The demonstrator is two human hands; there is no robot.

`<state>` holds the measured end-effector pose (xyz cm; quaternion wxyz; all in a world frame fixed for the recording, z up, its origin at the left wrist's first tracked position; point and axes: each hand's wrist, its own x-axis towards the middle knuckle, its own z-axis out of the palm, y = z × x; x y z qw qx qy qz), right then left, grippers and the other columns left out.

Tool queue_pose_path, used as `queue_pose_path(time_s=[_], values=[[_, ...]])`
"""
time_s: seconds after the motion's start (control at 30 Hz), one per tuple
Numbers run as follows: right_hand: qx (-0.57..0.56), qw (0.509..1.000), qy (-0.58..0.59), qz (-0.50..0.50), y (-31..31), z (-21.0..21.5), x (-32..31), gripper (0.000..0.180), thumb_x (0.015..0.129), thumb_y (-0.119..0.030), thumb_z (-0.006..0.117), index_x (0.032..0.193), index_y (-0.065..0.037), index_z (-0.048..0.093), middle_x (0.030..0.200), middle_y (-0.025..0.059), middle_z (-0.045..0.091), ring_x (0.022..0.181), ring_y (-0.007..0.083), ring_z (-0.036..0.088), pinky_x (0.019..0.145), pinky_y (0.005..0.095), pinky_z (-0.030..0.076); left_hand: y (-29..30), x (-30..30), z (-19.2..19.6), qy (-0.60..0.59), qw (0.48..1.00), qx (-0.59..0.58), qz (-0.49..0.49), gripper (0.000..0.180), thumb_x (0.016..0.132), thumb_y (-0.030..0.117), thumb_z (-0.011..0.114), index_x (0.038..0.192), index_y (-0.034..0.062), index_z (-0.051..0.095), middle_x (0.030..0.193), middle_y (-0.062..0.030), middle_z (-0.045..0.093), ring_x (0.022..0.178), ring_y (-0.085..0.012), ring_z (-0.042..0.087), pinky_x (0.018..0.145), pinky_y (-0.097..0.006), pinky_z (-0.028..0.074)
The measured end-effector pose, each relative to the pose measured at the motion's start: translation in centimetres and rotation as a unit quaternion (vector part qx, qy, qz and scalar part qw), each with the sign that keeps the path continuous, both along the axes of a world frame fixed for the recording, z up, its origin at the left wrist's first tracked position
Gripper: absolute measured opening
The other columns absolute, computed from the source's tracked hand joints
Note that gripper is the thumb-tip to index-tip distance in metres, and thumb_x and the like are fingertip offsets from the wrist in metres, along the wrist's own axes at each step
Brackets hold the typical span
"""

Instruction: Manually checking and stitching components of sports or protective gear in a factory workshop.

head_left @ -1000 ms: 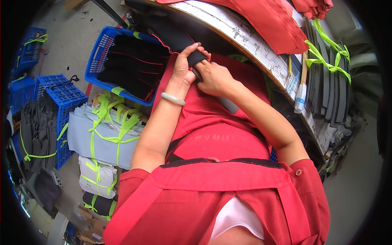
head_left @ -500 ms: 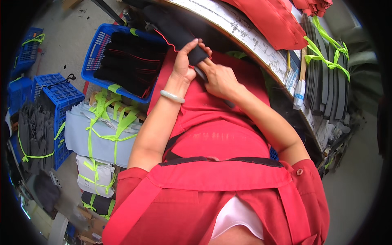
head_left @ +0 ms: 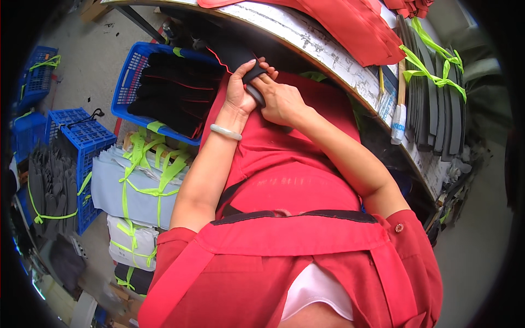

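A long black fabric piece with red edging (head_left: 236, 53) extends over my lap from under the table edge. My left hand (head_left: 240, 93), with a pale bangle at the wrist, is wrapped round its near end, thumb on top. Against that same end, my right hand (head_left: 281, 103) has its fingertips pressed in by the left palm. A smooth dark grey piece (head_left: 255, 95) shows between the two hands; I cannot tell whether it belongs to the fabric or is separate. The fingers partly hide the end of the fabric.
A blue basket (head_left: 121, 90) with black, red-edged pieces stands left of my lap. Below it are tied pale sheets (head_left: 117, 177); another blue crate (head_left: 87, 134) is further left. On the worn white table (head_left: 306, 41) lie red fabric (head_left: 350, 27) and tied grey strips (head_left: 435, 109).
The right hand has moved left and closer against the left hand. The fabric's near end has shifted slightly left and is covered more by the fingers. The view has shifted a little.
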<state>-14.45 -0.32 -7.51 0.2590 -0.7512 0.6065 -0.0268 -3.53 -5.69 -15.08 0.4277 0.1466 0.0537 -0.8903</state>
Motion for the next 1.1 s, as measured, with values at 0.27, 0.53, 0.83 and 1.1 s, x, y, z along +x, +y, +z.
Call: queue_pose_path(time_s=[0.27, 0.53, 0.83, 1.1], values=[[-0.009, 1.000, 0.020, 0.008, 0.6, -0.7, -0.6, 0.040, 0.072, -0.011, 0.060, 0.112, -0.006, 0.058, 0.114, 0.0158, 0.062, 0.088, 0.0381, 0.066, 0.075, 0.0469, 0.055, 0.2, -0.4, -0.3, -0.102, 0.994, -0.044, 0.011, 0.020, 0.090, 0.015, 0.062, 0.104, 0.0008, 0.060, 0.088, -0.0112, 0.064, 0.090, -0.0274, 0.064, 0.094, -0.047, 0.051], [-0.025, 0.999, -0.043, -0.020, 3.3, 0.8, -0.7, 0.060, 0.069, -0.009, 0.061, 0.128, -0.013, 0.049, 0.131, 0.0110, 0.053, 0.091, 0.0399, 0.065, 0.076, 0.0497, 0.055, 0.4, 0.0, -0.3, -0.013, 1.000, -0.004, -0.015, 0.022, 0.088, 0.013, 0.063, 0.105, 0.0005, 0.057, 0.086, -0.0108, 0.062, 0.083, -0.0254, 0.062, 0.091, -0.046, 0.052], [0.013, 1.000, -0.014, 0.008, 2.8, 1.0, -0.9, 0.057, 0.069, -0.010, 0.061, 0.125, -0.012, 0.051, 0.122, 0.0145, 0.057, 0.087, 0.0379, 0.065, 0.075, 0.0486, 0.054, 0.7, 0.1, 0.8, -0.057, 0.998, 0.007, -0.003, 0.024, 0.090, 0.018, 0.063, 0.106, -0.0002, 0.059, 0.091, -0.0121, 0.066, 0.091, -0.0281, 0.065, 0.093, -0.044, 0.052], [0.069, 0.995, 0.063, 0.025, -0.6, 0.0, 0.2, 0.041, 0.071, -0.014, 0.061, 0.111, -0.007, 0.060, 0.117, 0.0142, 0.063, 0.088, 0.0364, 0.066, 0.078, 0.0449, 0.055, 0.0, 0.0, 0.0, -0.034, 0.998, 0.043, -0.011, 0.018, 0.087, 0.011, 0.066, 0.100, 0.0017, 0.059, 0.084, -0.0099, 0.064, 0.079, -0.0244, 0.064, 0.084, -0.043, 0.055]])
